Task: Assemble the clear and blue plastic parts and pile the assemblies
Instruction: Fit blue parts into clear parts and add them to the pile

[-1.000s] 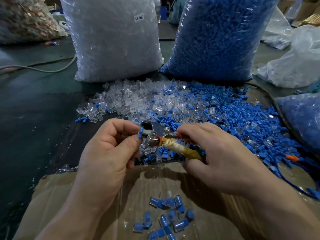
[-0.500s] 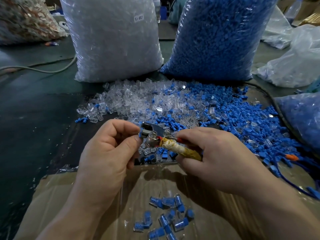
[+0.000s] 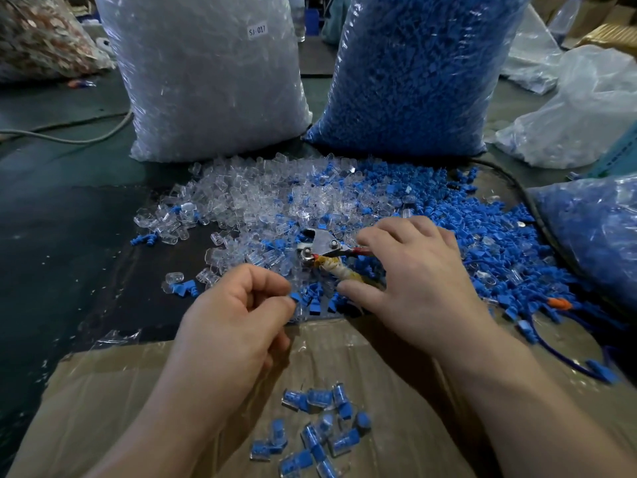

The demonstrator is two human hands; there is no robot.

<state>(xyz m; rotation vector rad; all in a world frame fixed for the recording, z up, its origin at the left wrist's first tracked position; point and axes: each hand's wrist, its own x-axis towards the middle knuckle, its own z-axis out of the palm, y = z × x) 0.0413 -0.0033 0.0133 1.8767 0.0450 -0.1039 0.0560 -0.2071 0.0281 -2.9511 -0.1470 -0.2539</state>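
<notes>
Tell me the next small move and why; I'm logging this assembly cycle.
Probably drop the blue piece pinched in the left hand onto the assemblies on the cardboard: that hand is clear of the tool the right hand holds.

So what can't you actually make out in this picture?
All in the head view:
- Blue part in the left hand: only its tip shows; the curled fingers hide the rest.
- Metal tool: the right hand covers the handle ends.
- Finished assemblies: the bottom edge cuts off the pile.
- Far-left bag: cut by the edge, contents too blurred to name.
</notes>
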